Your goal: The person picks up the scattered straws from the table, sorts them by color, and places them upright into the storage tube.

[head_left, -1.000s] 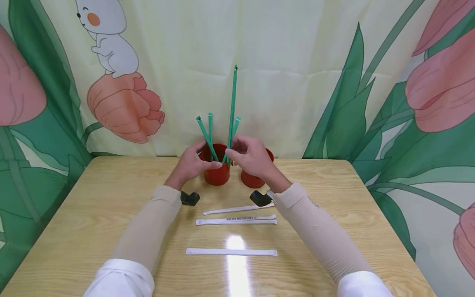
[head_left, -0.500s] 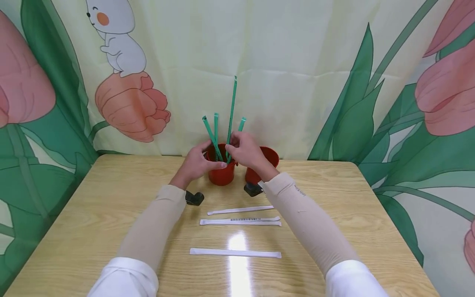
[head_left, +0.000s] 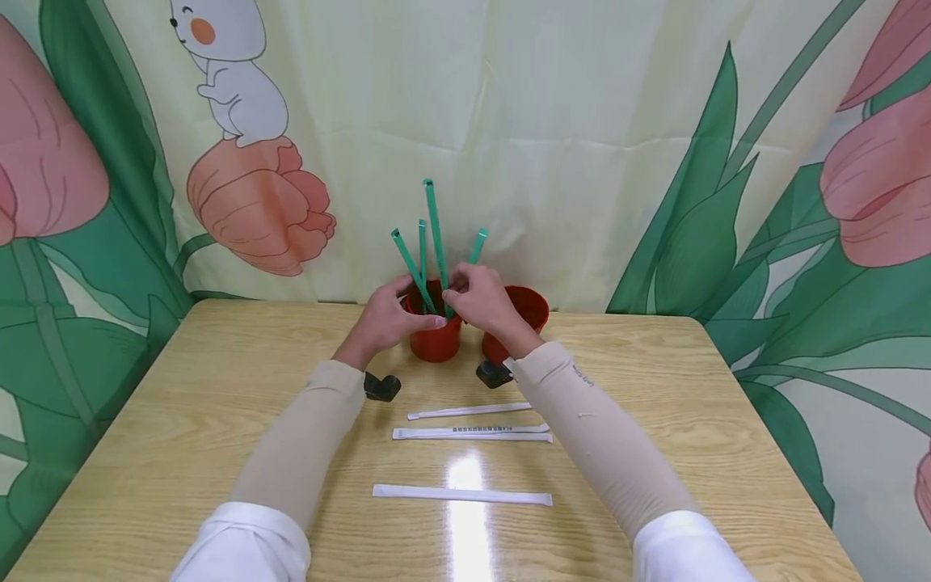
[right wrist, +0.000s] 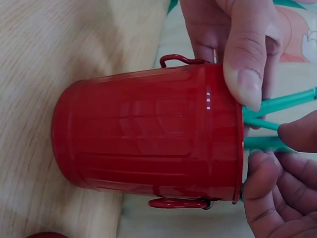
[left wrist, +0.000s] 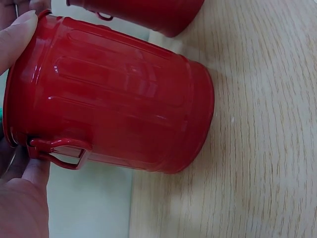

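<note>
In the head view, a small red bucket [head_left: 435, 346] stands upright on the table. My left hand [head_left: 385, 323] grips its rim, the thumb on the near side and fingers round the far left side. My right hand [head_left: 483, 302], over the rim's right side, pinches a tall green-wrapped straw [head_left: 435, 222] whose lower end is inside the bucket. Several shorter-looking green straws [head_left: 408, 260] lean in the same bucket. The right wrist view shows the bucket wall [right wrist: 148, 129], with green straws [right wrist: 285, 102] at its mouth between both hands. Their lower ends are hidden.
A second red bucket [head_left: 494, 349] stands just right, partly behind my right wrist. White paper-wrapped straws [head_left: 461, 494] lie crosswise on the wooden table [head_left: 240, 388] nearer me. A printed curtain [head_left: 553, 162] hangs behind the table's back edge.
The tall green straw has gone lower into the bucket, and its top has tipped to the left. My left hand keeps its grip on the rim. The head view has shifted slightly.
</note>
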Demonstrator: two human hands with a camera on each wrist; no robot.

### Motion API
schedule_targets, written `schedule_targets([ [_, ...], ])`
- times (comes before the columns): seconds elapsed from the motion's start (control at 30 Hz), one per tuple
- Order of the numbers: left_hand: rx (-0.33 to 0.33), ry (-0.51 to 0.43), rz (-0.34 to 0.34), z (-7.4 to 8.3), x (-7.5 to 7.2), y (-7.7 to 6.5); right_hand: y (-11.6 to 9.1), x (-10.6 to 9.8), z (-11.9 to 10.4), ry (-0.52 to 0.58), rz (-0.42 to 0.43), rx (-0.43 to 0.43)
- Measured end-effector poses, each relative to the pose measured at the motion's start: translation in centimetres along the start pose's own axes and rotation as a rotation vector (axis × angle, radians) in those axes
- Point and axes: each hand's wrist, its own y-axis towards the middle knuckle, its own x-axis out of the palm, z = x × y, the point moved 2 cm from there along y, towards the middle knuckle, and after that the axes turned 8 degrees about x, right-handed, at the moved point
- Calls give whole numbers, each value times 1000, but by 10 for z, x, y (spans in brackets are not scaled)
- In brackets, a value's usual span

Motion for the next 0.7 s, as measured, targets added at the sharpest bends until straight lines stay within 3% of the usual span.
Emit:
schedule_targets([
  [0.37,-19,7,-3,3,0,0,-9,-3,6,40,42,-39],
  [0.7,-8,-49,-7,4,3,-1,-28,-10,15,40,11,-113],
])
